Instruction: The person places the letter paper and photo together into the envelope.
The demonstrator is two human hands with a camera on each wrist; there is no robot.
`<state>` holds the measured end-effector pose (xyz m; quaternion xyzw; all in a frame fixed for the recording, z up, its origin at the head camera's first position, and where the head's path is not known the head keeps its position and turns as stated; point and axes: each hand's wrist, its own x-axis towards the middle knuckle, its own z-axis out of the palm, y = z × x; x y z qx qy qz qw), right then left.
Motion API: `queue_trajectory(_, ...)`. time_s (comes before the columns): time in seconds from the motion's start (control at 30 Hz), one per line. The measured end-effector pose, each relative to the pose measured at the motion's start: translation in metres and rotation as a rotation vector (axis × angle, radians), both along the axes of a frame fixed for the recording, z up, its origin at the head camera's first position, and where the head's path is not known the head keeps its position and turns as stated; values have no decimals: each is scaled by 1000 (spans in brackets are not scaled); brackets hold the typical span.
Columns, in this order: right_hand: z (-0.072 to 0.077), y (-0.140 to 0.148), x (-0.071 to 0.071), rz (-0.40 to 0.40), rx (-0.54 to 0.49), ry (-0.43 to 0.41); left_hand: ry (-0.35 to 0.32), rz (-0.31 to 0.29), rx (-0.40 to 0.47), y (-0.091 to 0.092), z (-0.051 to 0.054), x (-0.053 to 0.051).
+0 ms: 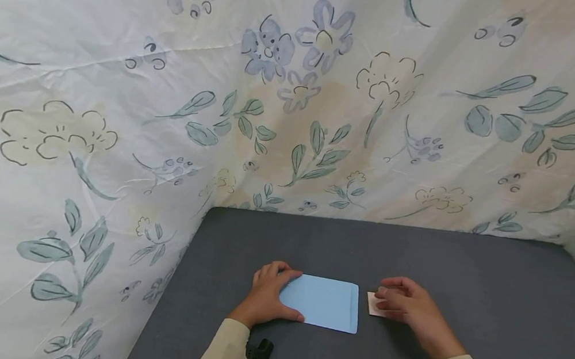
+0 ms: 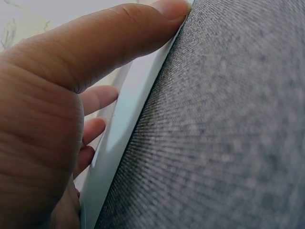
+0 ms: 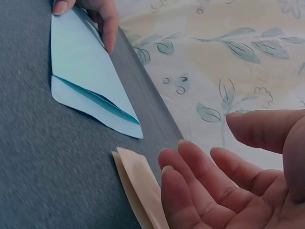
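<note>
A light blue envelope (image 1: 322, 302) lies on the dark grey table, its flap end (image 3: 95, 102) toward the right and slightly parted. My left hand (image 1: 271, 293) holds it at the left end, thumb on the near edge and fingers at the far edge. The left wrist view shows that thumb (image 2: 109, 40) stretched along the envelope's edge (image 2: 128, 114). Just right of the envelope lies a small folded pale pink paper (image 1: 374, 304). Over its right part is my right hand (image 1: 412, 307), fingers loosely bent with nothing between thumb and fingers. It partly hides the paper (image 3: 140, 183).
The grey table (image 1: 282, 237) runs back to a floral cloth (image 1: 314, 118), which hangs behind it and along the left side. Dark bands (image 1: 259, 351) with small devices sit at both wrists, over cream sleeves (image 1: 226, 350).
</note>
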<state>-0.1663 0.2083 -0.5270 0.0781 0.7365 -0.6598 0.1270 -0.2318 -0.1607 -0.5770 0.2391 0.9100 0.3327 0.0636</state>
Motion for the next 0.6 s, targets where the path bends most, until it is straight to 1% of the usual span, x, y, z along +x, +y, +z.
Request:
queue_trajectory(0.13, 0, 8, 0, -11, -3, 4, 0, 0, -3, 0, -1, 1)
queue_trajectory(0.23, 1, 13, 1, -24, 4, -9, 1, -5, 8, 1, 0, 1)
queue_trajectory(0.37, 2, 20, 1, -46, 39, -36, 6, -9, 20, 1, 0, 1)
queue_trajectory(0.47, 1, 26, 1, -54, 63, -43, 7, -6, 12, 1, 0, 1)
queue_trajectory(0.6, -1, 36, 1, -74, 77, -54, -8, -1, 9, 2, 1, 1)
